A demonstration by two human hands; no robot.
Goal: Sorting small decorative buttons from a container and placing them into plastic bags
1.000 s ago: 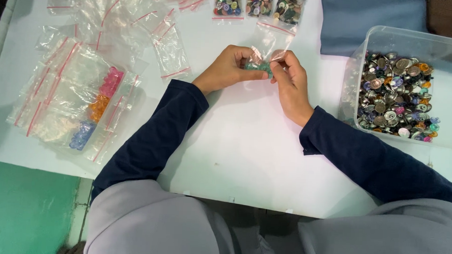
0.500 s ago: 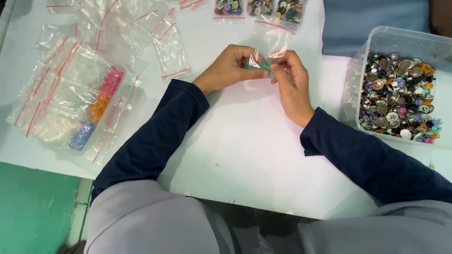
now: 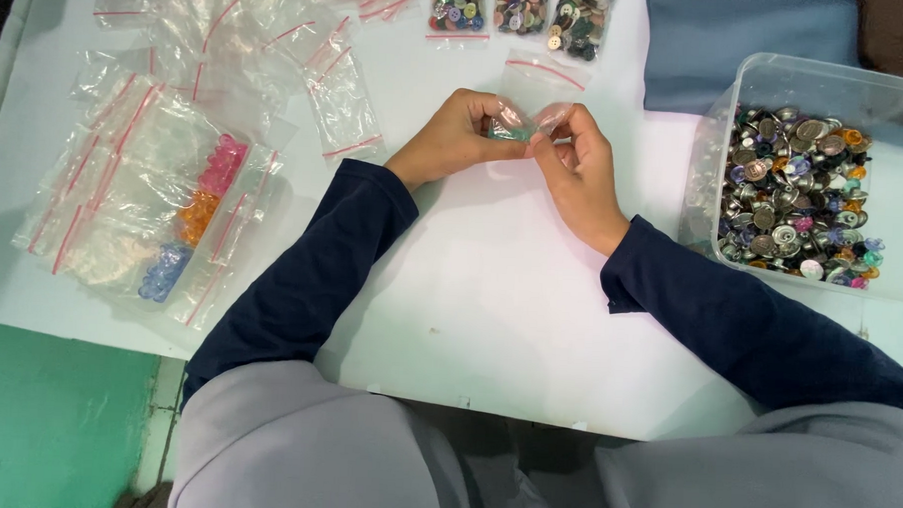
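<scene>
Far left of my feed: a loose heap of clear zip-top plastic bags with red seal strips (image 3: 124,187) lies on the white tabletop (image 3: 469,315), and three of them near the heap's right edge hold beads, pink (image 3: 225,163) at the top, orange (image 3: 195,215) below it, blue (image 3: 164,271) lowest. More empty bags of the same kind (image 3: 269,47) spread along the far edge above the heap. At the top centre, three small filled bags of mixed coloured buttons (image 3: 520,11) sit side by side, partly cut off by the frame. Just below them an empty clear bag with a red strip (image 3: 543,82) lies flat, just beyond the hands. Centre: the left hand (image 3: 456,134) and the right hand (image 3: 580,168) meet over the table, dark blue sleeves running back toward me. Between them is a small clear plastic bag with greenish contents (image 3: 513,132); the left fingertips are pinched together on its left end, the right thumb and forefinger pinched on its right end, so both hands are clamped on the same little bag. I cannot tell whether it touches the table; what the greenish pieces are is too small to make out. Right: a clear rectangular plastic tub (image 3: 808,76) stands well apart from the hands, full of mixed metal and coloured buttons (image 3: 799,196). A folded blue cloth (image 3: 749,44) lies behind the tub at the far edge.
</scene>
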